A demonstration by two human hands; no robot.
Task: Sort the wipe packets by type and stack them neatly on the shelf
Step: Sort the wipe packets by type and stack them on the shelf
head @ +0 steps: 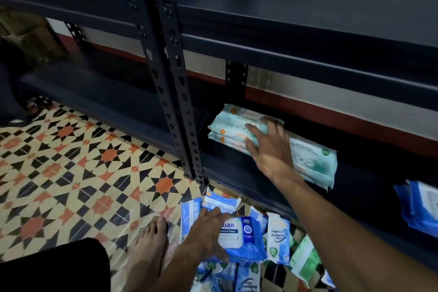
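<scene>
partway through. bottom shelf holds a teal stack toward its left end, just right of the upright, with another teal packet touching it on the right, lying slanted, its low end near the front edge. a blue stack sits well apart toward the right end, partly cut off by the frame. so two types have a spot on the shelf.

left to do: a loose pile of blue, white-blue and green packets on the floor in front of the shelf's left end. looks like most of the work remains, count unclear.

right hand: fingers spread open, flat on the teal stack, gripping nothing; reads as squaring it up. left hand: fingers curled on the blue packet atop the pile, thumb under its near edge, seems to have hold of it.

room: open shelf between teal and blue stacks, enough for a third type. next shelf up hangs low over the stacks, so headroom is tight; packets go in flat. a bare foot just left of the pile.
</scene>
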